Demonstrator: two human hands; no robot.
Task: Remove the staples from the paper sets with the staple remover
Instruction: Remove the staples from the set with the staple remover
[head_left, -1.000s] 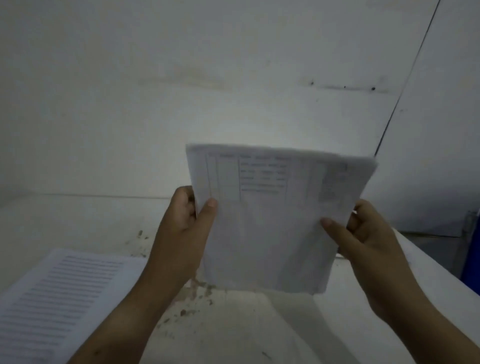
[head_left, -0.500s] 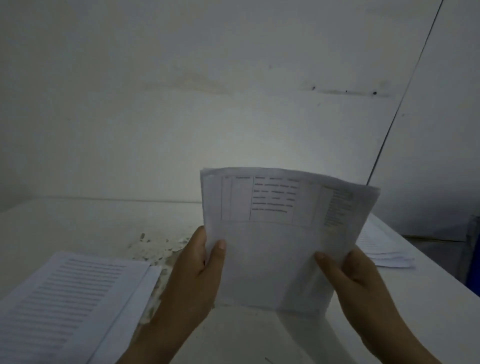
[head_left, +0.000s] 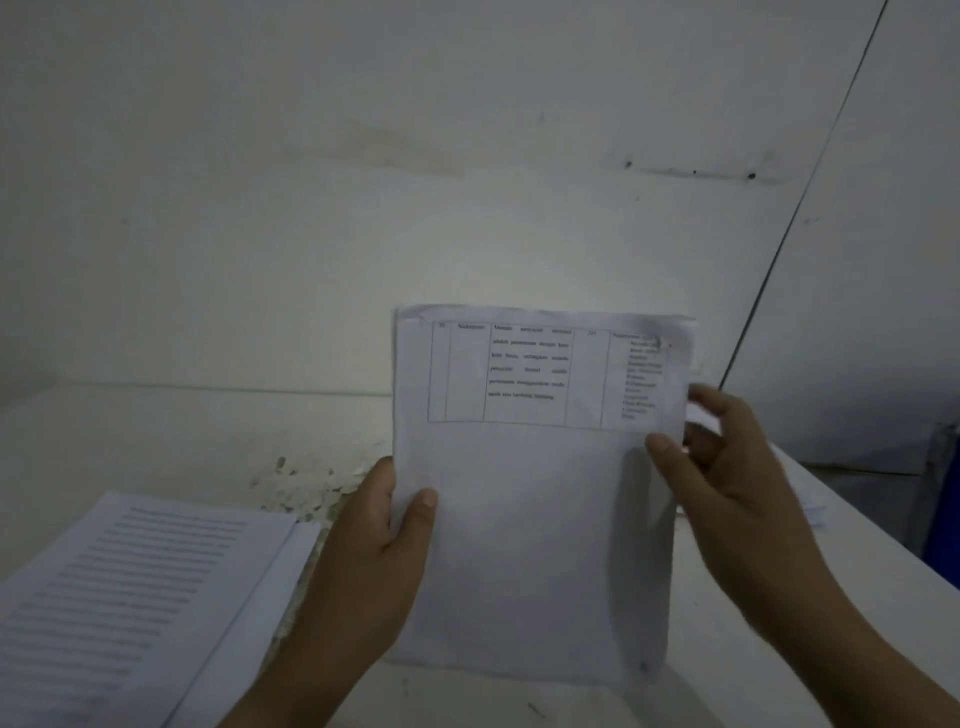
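Printed stack (head_left: 130, 597) lies on the table (head_left: 156, 431) at 8 o'clock. Left hand (head_left: 374, 561) pinches the left edge of the paper set (head_left: 535, 519) (thumb in front), held upright at centre. Right hand (head_left: 727, 478), pinching the right edge, has climbed toward the set's 2 o'clock corner since the earlier frame. Another stack (head_left: 813, 506) lies beyond.

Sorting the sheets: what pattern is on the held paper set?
White paper set, black-ruled grid of text across its top; head view.
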